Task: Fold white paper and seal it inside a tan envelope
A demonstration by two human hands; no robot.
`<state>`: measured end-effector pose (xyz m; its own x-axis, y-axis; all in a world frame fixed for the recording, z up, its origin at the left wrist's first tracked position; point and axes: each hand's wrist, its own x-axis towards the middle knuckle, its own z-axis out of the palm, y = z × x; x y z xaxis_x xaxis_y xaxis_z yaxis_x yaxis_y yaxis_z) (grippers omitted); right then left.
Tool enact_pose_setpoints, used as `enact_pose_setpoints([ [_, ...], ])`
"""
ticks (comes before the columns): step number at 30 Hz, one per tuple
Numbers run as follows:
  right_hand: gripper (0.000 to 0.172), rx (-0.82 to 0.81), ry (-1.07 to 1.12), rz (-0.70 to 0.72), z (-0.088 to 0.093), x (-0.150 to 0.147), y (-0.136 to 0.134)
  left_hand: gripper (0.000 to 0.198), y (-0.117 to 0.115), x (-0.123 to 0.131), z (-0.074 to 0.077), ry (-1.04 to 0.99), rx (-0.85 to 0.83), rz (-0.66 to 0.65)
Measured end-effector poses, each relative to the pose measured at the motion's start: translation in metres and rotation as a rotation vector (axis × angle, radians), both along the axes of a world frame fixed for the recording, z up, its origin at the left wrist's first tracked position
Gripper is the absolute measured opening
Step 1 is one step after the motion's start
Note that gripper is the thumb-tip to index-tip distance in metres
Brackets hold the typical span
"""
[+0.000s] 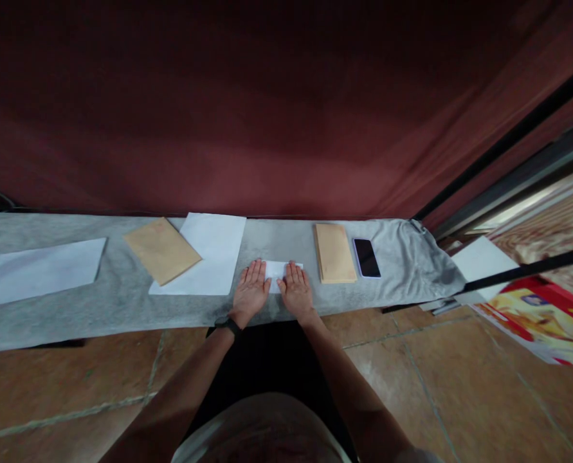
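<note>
The left hand (251, 294) and right hand (298, 296) pressed the small paper (275, 270), seemingly already folded, to the tabletop (281, 241), fingers (255, 270) straight, gripping nothing; larger sheets (216, 260) to the left looked unfolded, envelopes (337, 254) at right untouched.

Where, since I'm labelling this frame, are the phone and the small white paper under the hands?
Phone (367, 258): head view, middle of its dark screen.
Small white paper (276, 269): head view, its uncovered middle part.
</note>
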<state>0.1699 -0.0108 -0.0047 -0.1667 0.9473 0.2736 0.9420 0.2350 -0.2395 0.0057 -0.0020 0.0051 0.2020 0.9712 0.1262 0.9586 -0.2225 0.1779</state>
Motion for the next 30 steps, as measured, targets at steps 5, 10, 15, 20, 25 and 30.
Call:
enact_pose_setpoints([
  [5, 0.062, 0.033, -0.019, -0.071, -0.005, 0.014, -0.001, 0.063, 0.000, 0.005, 0.001, 0.005, -0.008, 0.025],
  [10, 0.065, 0.050, -0.022, -0.089, -0.008, 0.018, -0.004, 0.064, -0.002, 0.009, 0.007, 0.040, -0.014, 0.035],
  [15, 0.066, 0.065, -0.023, -0.096, -0.009, 0.022, -0.008, 0.062, -0.002, 0.012, 0.013, 0.074, -0.003, -0.018],
  [20, 0.065, 0.086, -0.024, -0.105, -0.010, 0.025, -0.012, 0.060, 0.000, 0.012, 0.017, 0.048, -0.002, -0.069],
  [25, 0.061, 0.069, -0.032, -0.120, -0.009, 0.025, -0.013, 0.059, -0.005, 0.024, 0.018, -0.016, 0.018, -0.158],
  [30, 0.058, -0.032, -0.093, -0.089, -0.004, 0.027, -0.015, 0.057, -0.012, 0.051, 0.010, -0.100, -0.053, -0.350],
])
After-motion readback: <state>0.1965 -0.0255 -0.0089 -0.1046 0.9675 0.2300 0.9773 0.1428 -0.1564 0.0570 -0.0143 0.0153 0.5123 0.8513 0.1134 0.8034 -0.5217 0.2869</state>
